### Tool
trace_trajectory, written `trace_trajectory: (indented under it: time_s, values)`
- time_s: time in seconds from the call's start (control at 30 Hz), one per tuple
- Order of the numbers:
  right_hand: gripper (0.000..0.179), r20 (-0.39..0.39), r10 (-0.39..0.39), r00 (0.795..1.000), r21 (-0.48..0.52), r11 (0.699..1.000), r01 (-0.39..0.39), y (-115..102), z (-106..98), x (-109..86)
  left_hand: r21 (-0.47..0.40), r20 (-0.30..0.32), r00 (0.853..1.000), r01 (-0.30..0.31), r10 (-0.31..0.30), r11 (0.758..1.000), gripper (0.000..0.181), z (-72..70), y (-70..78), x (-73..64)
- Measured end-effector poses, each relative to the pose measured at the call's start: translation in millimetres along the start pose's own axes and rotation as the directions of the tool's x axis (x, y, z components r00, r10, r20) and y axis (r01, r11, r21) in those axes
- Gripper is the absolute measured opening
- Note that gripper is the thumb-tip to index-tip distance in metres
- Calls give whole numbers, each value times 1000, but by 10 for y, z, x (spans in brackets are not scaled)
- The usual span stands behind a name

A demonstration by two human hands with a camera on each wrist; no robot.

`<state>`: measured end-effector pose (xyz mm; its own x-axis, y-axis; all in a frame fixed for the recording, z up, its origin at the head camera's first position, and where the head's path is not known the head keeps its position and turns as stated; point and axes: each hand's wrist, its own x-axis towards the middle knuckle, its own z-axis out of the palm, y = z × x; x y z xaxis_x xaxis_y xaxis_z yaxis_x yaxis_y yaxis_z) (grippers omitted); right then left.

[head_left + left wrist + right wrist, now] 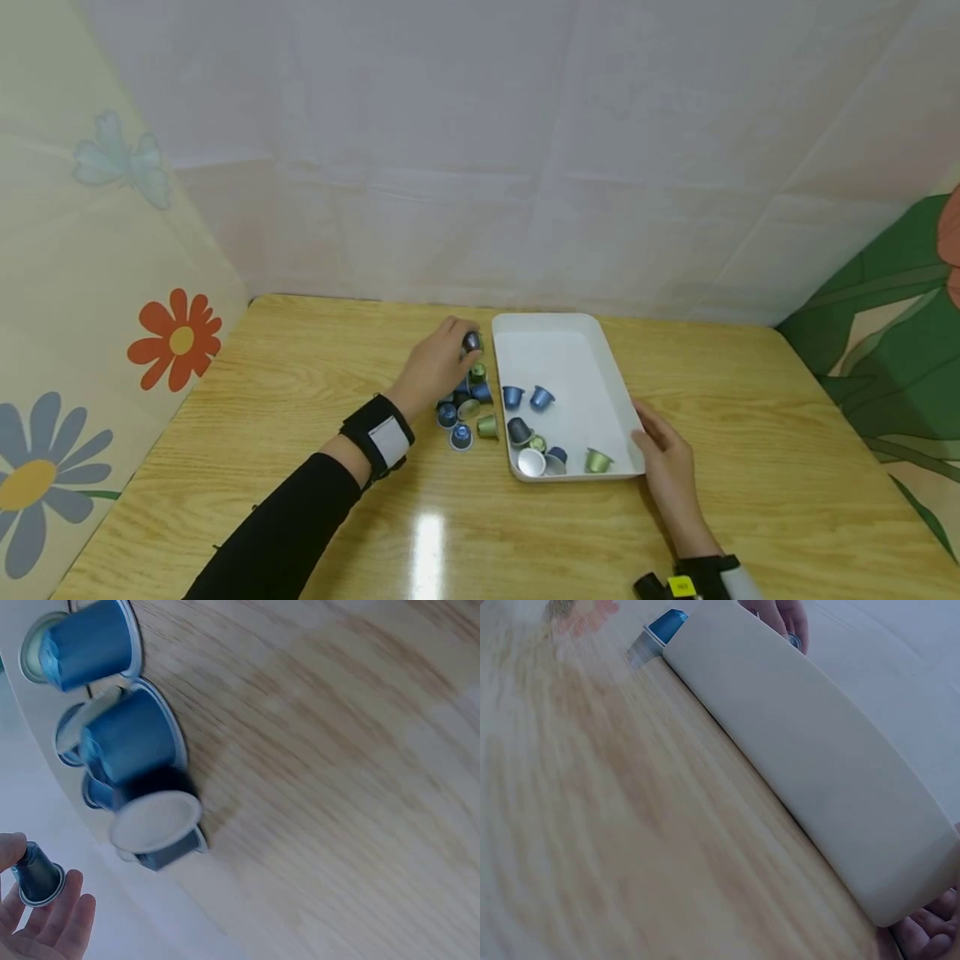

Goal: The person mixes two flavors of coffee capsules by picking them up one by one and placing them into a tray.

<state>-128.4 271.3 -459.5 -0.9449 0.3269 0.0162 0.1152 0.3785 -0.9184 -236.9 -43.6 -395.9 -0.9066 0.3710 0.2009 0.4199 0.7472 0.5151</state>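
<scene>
My left hand [431, 365] pinches a dark blue coffee capsule [472, 341] between thumb and fingers, just left of the white tray [551, 350]. In the left wrist view the held capsule [39, 874] tilts with its rim downward. Below that hand lies a cluster of loose capsules, among them a blue capsule [461, 437] and a green capsule [487, 427]. My right hand [666, 467] grips the tray's near right corner, thumb on the rim. Inside the tray are several capsules, such as a blue capsule [542, 398] and a light green capsule [597, 461].
The wooden table [360, 533] meets a pale cloth backdrop [465, 208] along its far edge. A flower-printed panel [112, 350] stands on the left and a green leaf-patterned panel [892, 350] on the right. The tray's side wall [802, 757] rises from the tabletop.
</scene>
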Motion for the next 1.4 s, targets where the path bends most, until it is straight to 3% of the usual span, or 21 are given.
trace_trajectory:
  time_s: [0.43, 0.73, 0.9, 1.17, 1.4]
  values:
    - [43, -2, -6, 1000, 3, 1000, 6, 1, 3, -1, 53, 32, 989, -149, 148, 987, 43, 39, 238, -59]
    - [43, 9, -6, 1000, -15, 1000, 6, 0, -10, -15, 197, 121, 965, -255, 234, 947, 48, 95, 417, -112]
    - [43, 7, -7, 1000, -9, 1000, 7, -6, -7, -13, 234, 141, 941, -334, 308, 913, 46, 119, 490, -156]
    - [43, -3, -10, 1000, -8, 1000, 10, -11, -7, -10, 269, 215, 892, -446, 399, 854, 45, 211, 602, -208]
    - [43, 6, -1, 1000, -17, 1000, 1, -14, -6, -13, 281, 233, 847, -529, 478, 801, 42, 300, 633, -274]
